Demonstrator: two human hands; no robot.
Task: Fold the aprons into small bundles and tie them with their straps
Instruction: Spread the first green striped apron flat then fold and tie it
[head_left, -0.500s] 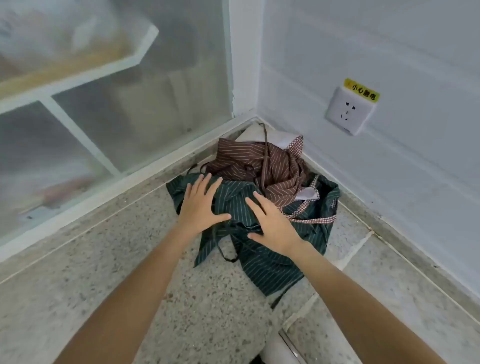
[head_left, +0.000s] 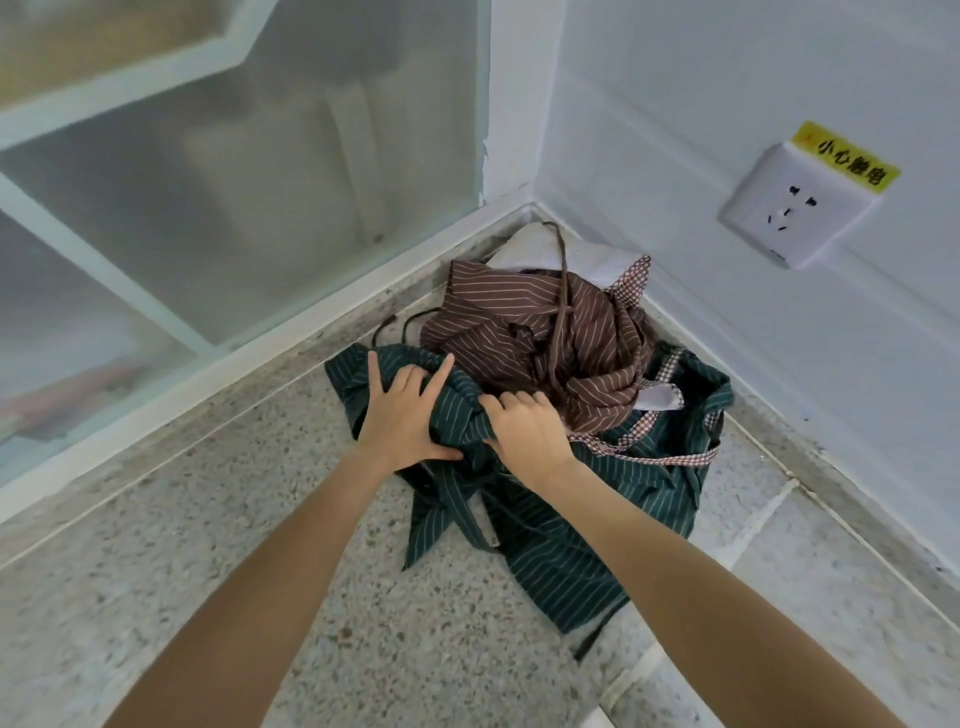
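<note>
Head view, corner of a speckled stone floor (head_left: 218, 597) where a frosted glass partition (head_left: 260, 171) meets a pale wall (head_left: 727, 104); a heap of aprons lies in the corner. Green striped apron (head_left: 561, 551): lowest and nearest, spread crumpled over the floor, one long strap-like strip trailing toward the viewer; its upper edge is bunched into a ridge between the two hands. Left hand (head_left: 400, 415): fingers partly curled into the green cloth, index finger extended, thumb pressed under the bunched ridge, so that it grips the green striped apron. Right hand (head_left: 524, 431): fingers curled over the same ridge, gripping the green striped apron just beside the left hand; the two hands nearly touch. Brown striped apron (head_left: 524, 332): crumpled on top of the green one, toward the corner, a thin dark strap (head_left: 562, 291) running over it. Checked trim (head_left: 654, 460): red-and-white band lying across the green cloth to the right of the right hand; a white cloth (head_left: 550, 249) shows behind the brown heap. Wall socket (head_left: 795, 208): white, on the right-hand wall, with a yellow label (head_left: 847, 158) above it.
</note>
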